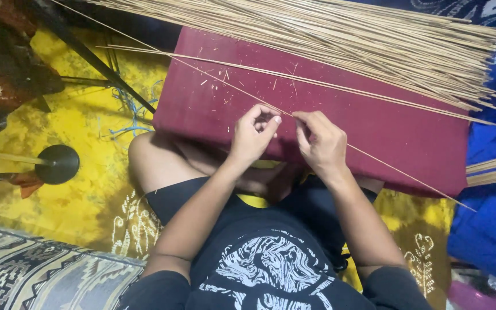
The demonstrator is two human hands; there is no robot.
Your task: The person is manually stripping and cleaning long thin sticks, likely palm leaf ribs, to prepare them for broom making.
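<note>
**Two hands pinch one thin stick over a maroon cushion**

The maroon cushion [328, 115] is a flat, rectangular pad of matte cloth, flecked with pale slivers. One long, thin stick [225, 80] crosses it diagonally, smooth and straw-coloured. At the cushion's near edge the left hand [252, 136] pinches the stick between thumb and forefinger; the right hand [321, 143], just beside it, grips the same stick with fingertips closed. Along the cushion's far edge lies a dense bundle of sticks [374, 34], too many to count.
</note>
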